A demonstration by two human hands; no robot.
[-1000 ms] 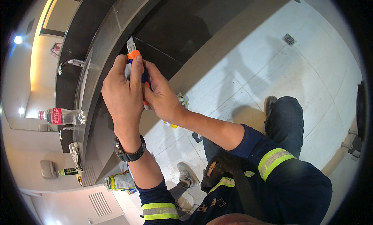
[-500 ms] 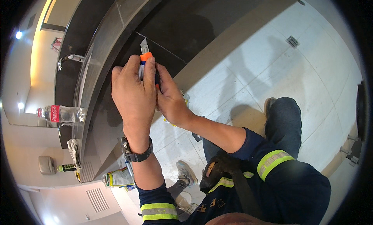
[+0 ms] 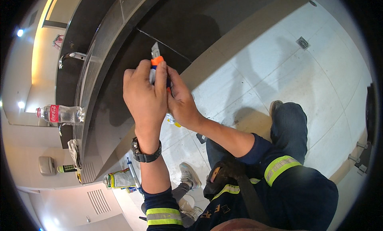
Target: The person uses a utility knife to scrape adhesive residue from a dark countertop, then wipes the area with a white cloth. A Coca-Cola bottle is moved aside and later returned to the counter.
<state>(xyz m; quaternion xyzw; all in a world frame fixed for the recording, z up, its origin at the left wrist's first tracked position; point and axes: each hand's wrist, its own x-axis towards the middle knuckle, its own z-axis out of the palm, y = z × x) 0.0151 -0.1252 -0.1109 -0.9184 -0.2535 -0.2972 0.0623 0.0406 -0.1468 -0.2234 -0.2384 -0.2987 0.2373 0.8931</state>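
Utility knife [image 3: 157, 60], left hand [image 3: 145, 93] and right hand [image 3: 183, 105] have all shifted rightward since the earlier frame. Only got the head view, so here goes: both hands are wrapped around the knife's body, left hand from one side, right hand from the other, and together they hide most of the handle. Probably doubled up like that for steadier control. Its blade [image 3: 155, 51] pokes out ahead of the fingers, which I'd guess keeps skin off the edge. Tip's right by the pale seam [image 3: 167, 47] in the dark panel [image 3: 195, 27] ahead of the hands; can't tell if it's actually touching. Well left of the left hand, a red-labelled bottle [image 3: 68, 114] stands on the worktop [image 3: 111, 39], likely parked out of the way. Some yellow-and-white scrap [image 3: 172, 120] is on the floor [image 3: 255, 71] behind the right hand, partly covered, so no clue what it is.
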